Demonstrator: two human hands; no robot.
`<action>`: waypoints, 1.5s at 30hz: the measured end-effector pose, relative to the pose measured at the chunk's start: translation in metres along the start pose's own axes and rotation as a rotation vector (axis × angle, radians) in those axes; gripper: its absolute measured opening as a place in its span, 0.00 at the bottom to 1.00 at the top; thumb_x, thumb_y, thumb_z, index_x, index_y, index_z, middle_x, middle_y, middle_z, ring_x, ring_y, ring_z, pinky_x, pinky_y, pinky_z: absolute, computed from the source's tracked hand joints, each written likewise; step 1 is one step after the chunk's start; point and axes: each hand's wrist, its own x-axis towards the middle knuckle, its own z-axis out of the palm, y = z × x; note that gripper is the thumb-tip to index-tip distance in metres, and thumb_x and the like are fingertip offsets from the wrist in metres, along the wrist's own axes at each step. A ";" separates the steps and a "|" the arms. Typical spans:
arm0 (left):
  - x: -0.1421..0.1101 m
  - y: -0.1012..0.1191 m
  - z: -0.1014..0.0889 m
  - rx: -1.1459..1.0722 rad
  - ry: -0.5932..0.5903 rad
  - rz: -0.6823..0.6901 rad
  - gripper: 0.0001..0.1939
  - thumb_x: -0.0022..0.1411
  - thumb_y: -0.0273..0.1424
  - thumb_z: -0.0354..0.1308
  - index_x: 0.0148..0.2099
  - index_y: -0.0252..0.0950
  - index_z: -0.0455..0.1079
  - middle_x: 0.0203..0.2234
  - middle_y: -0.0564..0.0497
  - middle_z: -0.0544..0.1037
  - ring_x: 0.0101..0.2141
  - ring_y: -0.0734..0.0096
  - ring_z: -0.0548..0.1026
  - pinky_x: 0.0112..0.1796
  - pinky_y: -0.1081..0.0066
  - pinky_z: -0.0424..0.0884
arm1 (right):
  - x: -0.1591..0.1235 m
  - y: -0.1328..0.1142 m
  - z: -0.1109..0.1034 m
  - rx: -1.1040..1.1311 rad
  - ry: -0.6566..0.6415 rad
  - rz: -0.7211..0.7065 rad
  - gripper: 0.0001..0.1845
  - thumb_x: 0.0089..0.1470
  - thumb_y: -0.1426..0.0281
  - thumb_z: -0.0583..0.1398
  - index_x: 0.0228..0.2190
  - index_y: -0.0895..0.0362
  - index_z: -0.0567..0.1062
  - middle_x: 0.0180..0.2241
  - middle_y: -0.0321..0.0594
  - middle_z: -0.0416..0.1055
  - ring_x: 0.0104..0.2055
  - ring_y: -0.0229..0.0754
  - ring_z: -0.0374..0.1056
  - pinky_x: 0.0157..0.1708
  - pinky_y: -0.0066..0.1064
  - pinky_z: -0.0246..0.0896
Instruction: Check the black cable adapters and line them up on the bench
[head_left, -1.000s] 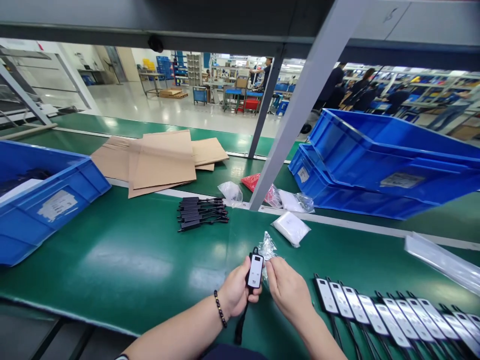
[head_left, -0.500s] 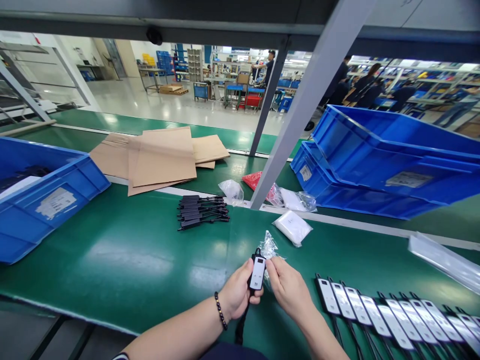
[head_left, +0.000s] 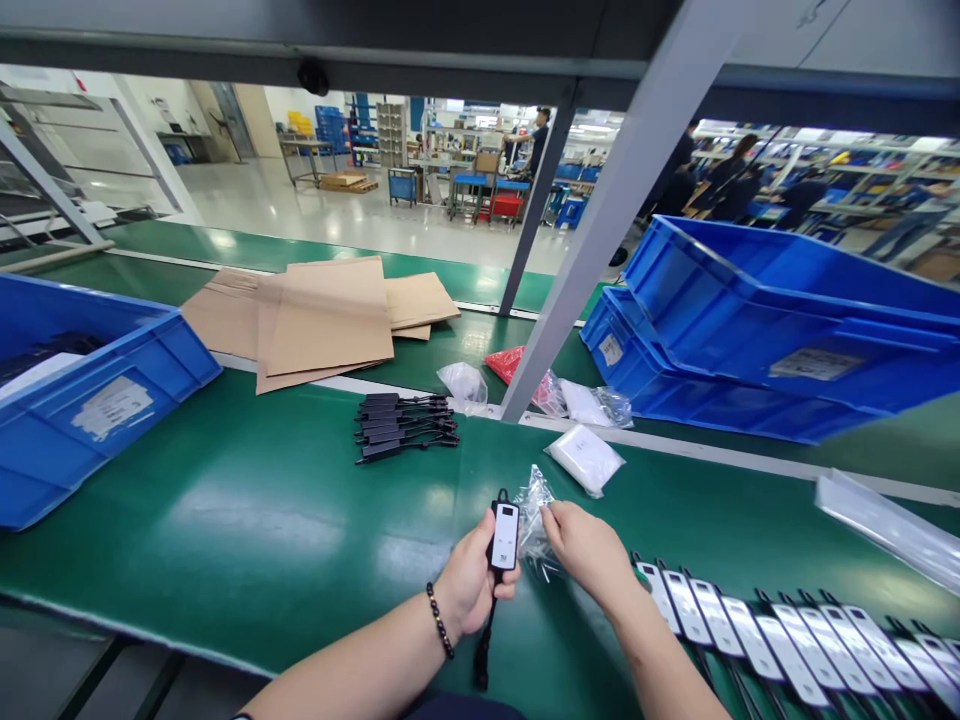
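Note:
My left hand (head_left: 474,580) grips a small black device with a white face plate (head_left: 506,536), held upright above the green bench. The plate has a dark square window near its top. A loop sticks out at the device's top, and a black cable (head_left: 484,640) hangs below. To the right of it, my right hand (head_left: 589,545) is closed in a pinch at a crinkled heap of clear plastic film (head_left: 535,535). Its fingertips touch the film's edge. At the right lies a row of similar white-faced devices (head_left: 739,630) with black cables.
Black cabled parts (head_left: 405,428) lie stacked ahead. Beyond are a white packet (head_left: 585,460), a clear bag (head_left: 463,382) and a red bag (head_left: 506,364). Blue bins (head_left: 150,350) stand left and stacked blue bins (head_left: 750,350) right. Cardboard sheets (head_left: 326,315) lie behind; a slanted post (head_left: 592,220) crosses.
My right hand has moved off the device's edge to the right, onto the clear film. The left hand has shifted the device slightly left, and more of its cable shows.

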 end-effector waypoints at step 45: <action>0.009 -0.034 -0.016 1.030 -0.240 0.242 0.18 0.49 0.45 0.53 0.23 0.34 0.61 0.13 0.56 0.59 0.15 0.80 0.58 0.18 0.76 0.51 | -0.106 0.069 0.026 -0.267 0.135 0.370 0.08 0.49 0.66 0.51 0.28 0.57 0.65 0.27 0.42 0.68 0.26 0.44 0.67 0.22 0.30 0.54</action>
